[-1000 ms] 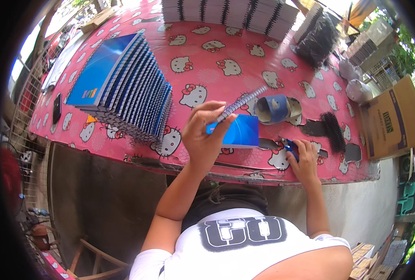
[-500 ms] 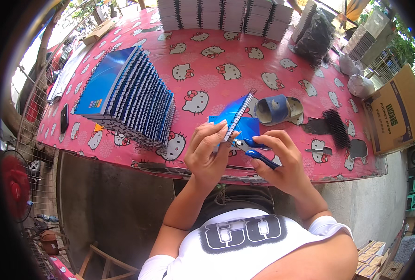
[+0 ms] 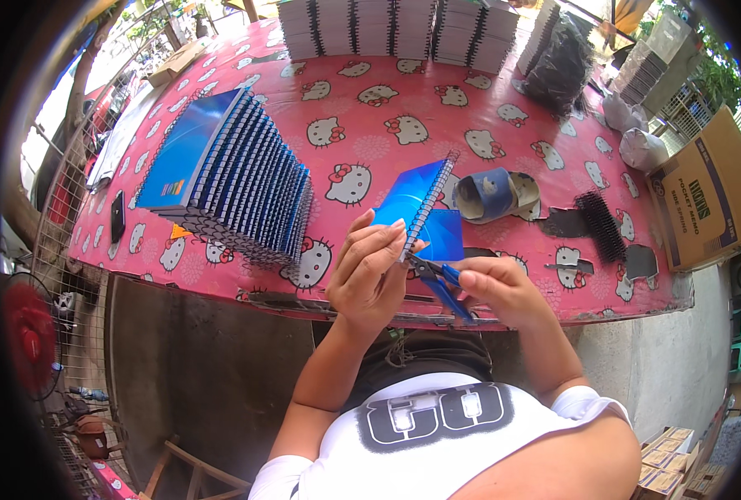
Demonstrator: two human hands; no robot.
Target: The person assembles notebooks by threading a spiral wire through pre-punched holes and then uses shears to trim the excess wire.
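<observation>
My left hand point(image 3: 369, 271) is closed around the lower end of a small blue notebook point(image 3: 408, 196), tilted up so its spiral wire runs along the right side. In my right hand point(image 3: 503, 287) is a pair of blue-handled pliers point(image 3: 445, 293), whose jaws touch or nearly touch the lower end of the spiral; the exact contact is too small to tell. Behind my fingers another blue notebook point(image 3: 447, 232) lies flat on the table. A tall stack of blue spiral notebooks point(image 3: 220, 158) stands to the left.
The table point(image 3: 370, 108) has a pink cartoon-print cover. White-paged bound stacks point(image 3: 370, 29) line its far edge, beside a black plastic bag point(image 3: 560, 71). A blue and tan roll point(image 3: 491, 196), black bristly piece point(image 3: 601, 227) and cardboard box point(image 3: 703, 200) are at right; a phone point(image 3: 118, 218) at left.
The pliers have turned in my right hand, their handles now closer together and pointing more downward. My right fingers have curled in. The notebook stays in my left hand, nearly unmoved.
</observation>
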